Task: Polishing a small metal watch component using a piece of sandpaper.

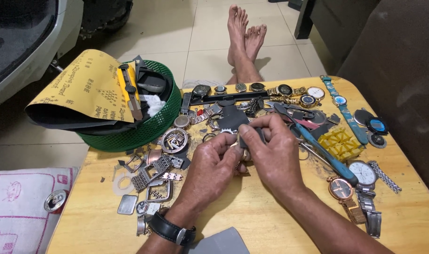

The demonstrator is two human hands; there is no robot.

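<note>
Both hands meet at the middle of the wooden table [252, 207], closed on one small job. The left hand [213, 162], coming in from seven o'clock, pinches a small metal ring [227, 134] at its fingertips. The right hand [271, 150], from five o'clock, is curled shut around a dark tool [248, 136] that sits just at three o'clock of the ring, touching or nearly so; I cannot tell which. The tool's long axis looks to run roughly twelve to six, though the fingers hide most of it. The left hand is the nearer to the ring. Around them I count one green basket [144, 131] at ten o'clock with one sheet of sandpaper [78, 89] over it, one blue-handled pliers [325, 153] at three o'clock, one yellow block [339, 143] beyond it, and two watches [353, 181] side by side at four o'clock. A row of watch heads, too crowded to count, lines the far edge at twelve.
</note>
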